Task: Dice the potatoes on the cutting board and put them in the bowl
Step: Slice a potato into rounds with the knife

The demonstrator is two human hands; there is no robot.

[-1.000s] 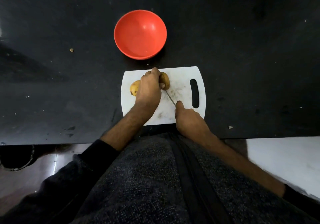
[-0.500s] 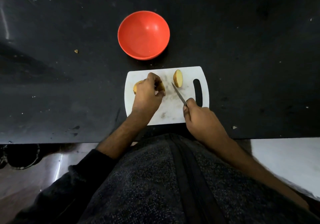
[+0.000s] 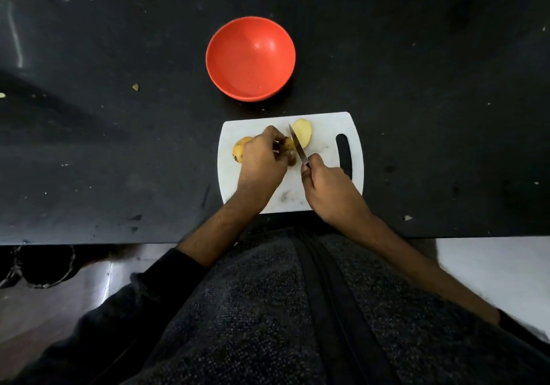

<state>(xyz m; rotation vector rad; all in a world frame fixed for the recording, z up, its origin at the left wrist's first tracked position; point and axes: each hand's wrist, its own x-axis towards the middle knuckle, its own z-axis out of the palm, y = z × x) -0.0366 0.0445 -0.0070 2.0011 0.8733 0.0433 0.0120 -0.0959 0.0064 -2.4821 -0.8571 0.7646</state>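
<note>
So, quick rundown of where the potato job stands:

Progress: early days. One potato half (image 3: 303,136) lies cut face up on the far part of the cutting board (image 3: 326,134), and nothing on the board is diced yet as far as I can see.

Bowl: the red bowl (image 3: 250,57) sits on the table (image 3: 119,116) just past the board's far edge, with no potato in it.

Left hand: the left hand (image 3: 261,163) is curled over the other potato piece (image 3: 287,144), pinning it to the board. A yellow potato end (image 3: 239,152) pokes out on its left side (can't tell if that's a second potato or part of the same one).

Right hand: the right hand (image 3: 326,189) is wrapped tight round the knife handle, and the knife (image 3: 297,146) points away from the person, its blade resting between the held piece and the loose half.

Left to do: pretty much everything, I'd say. Slice, cross-cut into cubes, then carry it all over to the bowl.

Around: a few small scraps (image 3: 135,87) lie scattered on the dark table, well apart from the board.

In the way: the left fingertips (image 3: 276,151) sit very near the blade, so that's the risk. The path to the bowl looks open.
</note>
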